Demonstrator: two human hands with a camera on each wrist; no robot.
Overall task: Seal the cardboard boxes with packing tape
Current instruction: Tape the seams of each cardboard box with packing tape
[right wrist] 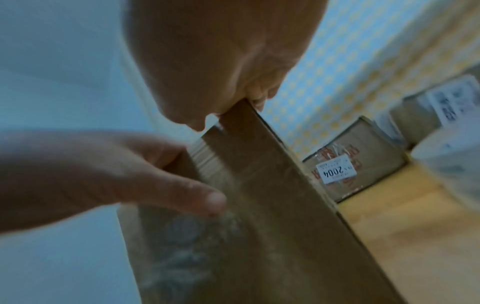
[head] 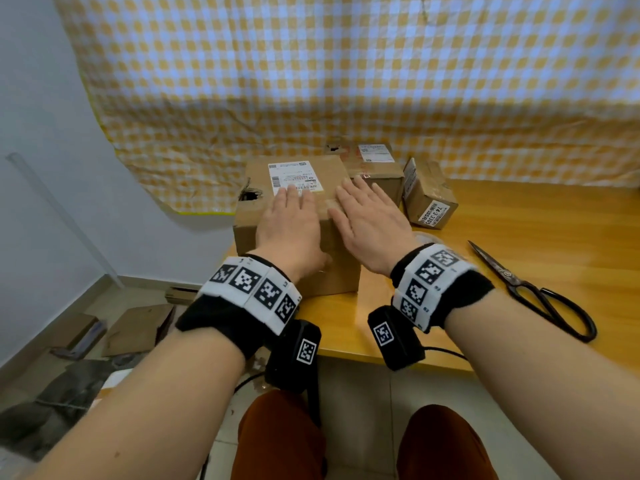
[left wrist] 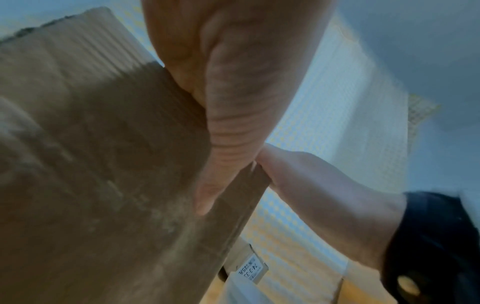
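The big cardboard box point(head: 298, 216) is sitting at the near left corner of the counter point(head: 519, 237). Both hands are lying flat on its top, most likely to hold the flaps down or to rub tape smooth along the middle line. A shiny strip there looks like tape, but it is hard to be sure.

The left hand point(head: 289, 225) is resting palm down, fingers straight and a little spread, their tips touching the white label point(head: 294, 174). Its thumb is hanging over the near edge of the box. The right hand point(head: 369, 220) is lying flat just beside it, fingers wide and pointing far and a bit left. Neither hand is holding anything. Both arms are reaching forward, wrists low.

2 smaller boxes are waiting further back on the right: one point(head: 377, 171) is just behind the big box, and one point(head: 427, 199) is tipped at a slant. Black scissors point(head: 530, 289) are lying on the counter, right of the right hand. No roll of tape is showing.
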